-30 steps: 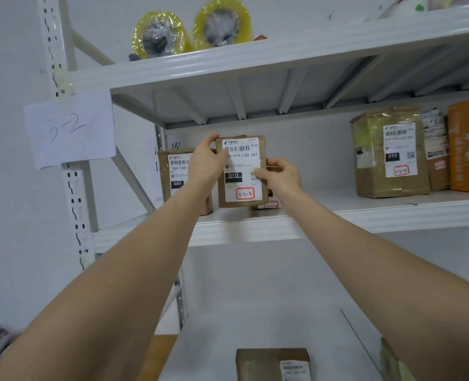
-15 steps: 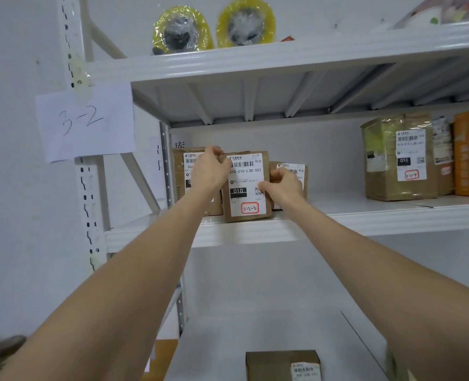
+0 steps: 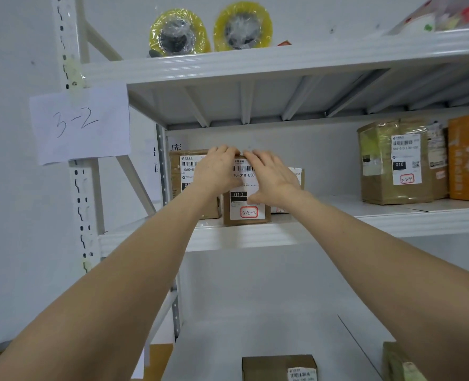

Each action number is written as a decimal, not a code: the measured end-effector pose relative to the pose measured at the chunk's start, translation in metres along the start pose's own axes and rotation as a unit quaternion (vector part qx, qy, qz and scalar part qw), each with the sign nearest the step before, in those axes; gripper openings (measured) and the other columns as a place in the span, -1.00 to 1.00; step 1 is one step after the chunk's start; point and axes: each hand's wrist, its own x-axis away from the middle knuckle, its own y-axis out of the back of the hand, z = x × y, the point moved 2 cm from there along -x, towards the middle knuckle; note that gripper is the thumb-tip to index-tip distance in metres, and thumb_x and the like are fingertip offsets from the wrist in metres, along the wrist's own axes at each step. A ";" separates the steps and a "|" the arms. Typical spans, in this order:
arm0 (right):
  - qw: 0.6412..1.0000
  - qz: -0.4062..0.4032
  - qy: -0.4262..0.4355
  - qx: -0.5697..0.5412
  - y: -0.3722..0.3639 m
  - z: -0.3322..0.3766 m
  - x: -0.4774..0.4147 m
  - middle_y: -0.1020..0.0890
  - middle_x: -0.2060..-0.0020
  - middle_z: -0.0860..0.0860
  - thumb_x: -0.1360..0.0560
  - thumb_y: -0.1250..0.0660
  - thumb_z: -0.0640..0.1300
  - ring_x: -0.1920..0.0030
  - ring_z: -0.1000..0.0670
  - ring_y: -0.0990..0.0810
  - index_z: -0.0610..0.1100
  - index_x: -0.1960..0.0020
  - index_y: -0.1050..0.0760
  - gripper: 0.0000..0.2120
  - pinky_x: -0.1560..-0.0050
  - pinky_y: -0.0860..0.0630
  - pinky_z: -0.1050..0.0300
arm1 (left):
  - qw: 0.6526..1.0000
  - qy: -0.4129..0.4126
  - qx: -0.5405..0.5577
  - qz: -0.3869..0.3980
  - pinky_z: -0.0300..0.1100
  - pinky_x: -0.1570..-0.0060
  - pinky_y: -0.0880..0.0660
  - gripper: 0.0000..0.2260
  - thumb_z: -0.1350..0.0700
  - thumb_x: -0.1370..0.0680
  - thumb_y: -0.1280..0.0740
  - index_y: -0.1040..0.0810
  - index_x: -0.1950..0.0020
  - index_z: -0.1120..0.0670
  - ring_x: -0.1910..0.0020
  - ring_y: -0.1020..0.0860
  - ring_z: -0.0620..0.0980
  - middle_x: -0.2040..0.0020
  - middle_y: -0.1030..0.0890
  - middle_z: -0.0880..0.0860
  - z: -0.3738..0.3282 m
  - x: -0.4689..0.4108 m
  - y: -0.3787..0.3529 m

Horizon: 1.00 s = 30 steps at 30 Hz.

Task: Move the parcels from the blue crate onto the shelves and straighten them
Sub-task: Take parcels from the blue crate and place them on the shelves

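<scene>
A small brown parcel (image 3: pixel 247 213) with a white label and a red-ringed "3-2-2" mark stands upright near the front of the middle shelf (image 3: pixel 337 228). My left hand (image 3: pixel 217 173) holds its upper left side, fingers curled over the top edge. Against its upper front lies my right hand (image 3: pixel 273 178), fingers straight and reaching the top edge, thumb low on the label. A taller labelled parcel (image 3: pixel 182 171) stands just to its left, and a lower parcel (image 3: pixel 298 176) sits behind on the right. The blue crate is out of view.
Further right on the same shelf stand a taped brown parcel (image 3: pixel 392 166) and an orange box (image 3: pixel 468 158). Two yellow tape rolls (image 3: pixel 243 27) sit on the top shelf. A paper sign "3-2" (image 3: pixel 79 122) hangs on the upright. A brown parcel (image 3: pixel 278 367) lies on the lower shelf.
The parcel went from held in the air to standing on the shelf. Both hands shifted up to its top, and my right hand flattened against its front.
</scene>
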 end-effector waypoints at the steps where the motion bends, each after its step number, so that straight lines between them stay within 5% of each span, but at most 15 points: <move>1: 1.000 -0.005 -0.001 -0.007 -0.001 0.002 0.000 -0.14 -0.49 0.01 -0.27 -0.57 0.02 -0.49 -0.08 -0.07 0.02 -0.55 0.03 0.06 -0.38 -0.33 -0.07 | 1.000 0.003 -0.004 0.003 -0.07 -0.24 -0.35 -0.40 0.02 -0.41 -0.46 -0.33 -0.38 0.06 -0.27 -0.35 0.04 -0.27 -0.43 0.03 0.001 0.001 -0.001; 25: 0.999 -0.028 -0.011 -0.012 -0.043 -0.007 -0.035 -0.20 -0.44 0.00 -0.27 -0.59 -0.04 -0.46 -0.06 -0.12 0.02 -0.54 -0.03 0.02 -0.35 -0.35 -0.05 | 0.999 0.050 -0.019 -0.004 -0.07 -0.21 -0.36 -0.46 0.09 -0.44 -0.44 -0.31 -0.35 0.09 -0.29 -0.35 0.06 -0.28 -0.41 0.07 0.015 -0.017 -0.045; 30: 1.000 -0.006 -0.014 -0.001 -0.039 -0.008 -0.034 -0.04 -0.54 -0.02 -0.33 -0.55 0.00 -0.53 -0.12 0.01 0.04 -0.56 0.10 0.05 -0.44 -0.24 -0.12 | 0.999 0.041 0.009 0.017 -0.04 -0.24 -0.35 -0.46 0.13 -0.48 -0.40 -0.28 -0.40 0.10 -0.32 -0.31 0.08 -0.33 -0.38 0.09 0.012 -0.015 -0.041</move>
